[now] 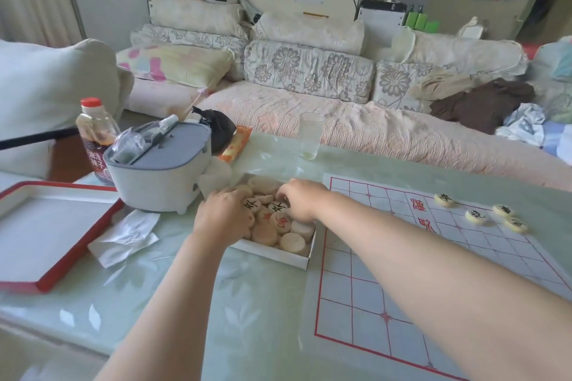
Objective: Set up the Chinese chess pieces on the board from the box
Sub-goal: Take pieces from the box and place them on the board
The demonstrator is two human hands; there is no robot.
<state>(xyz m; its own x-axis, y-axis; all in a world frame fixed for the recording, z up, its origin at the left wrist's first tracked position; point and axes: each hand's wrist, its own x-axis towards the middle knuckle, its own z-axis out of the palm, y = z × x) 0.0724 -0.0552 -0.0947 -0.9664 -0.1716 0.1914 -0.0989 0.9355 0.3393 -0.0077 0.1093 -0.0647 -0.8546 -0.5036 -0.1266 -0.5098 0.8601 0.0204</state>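
My left hand [223, 216] and right hand [299, 202] dig in the box [297, 257] of pieces [292, 241] on the worktop [192, 303]. I cannot tell what they grip. Four pieces [476, 216] sit on the board [365, 297]. Next I must lift one across.

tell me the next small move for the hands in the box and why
Probably pinch one round pale wooden piece from the white cardboard box with the right hand and carry it to the red-lined paper board, since only four pieces sit there.
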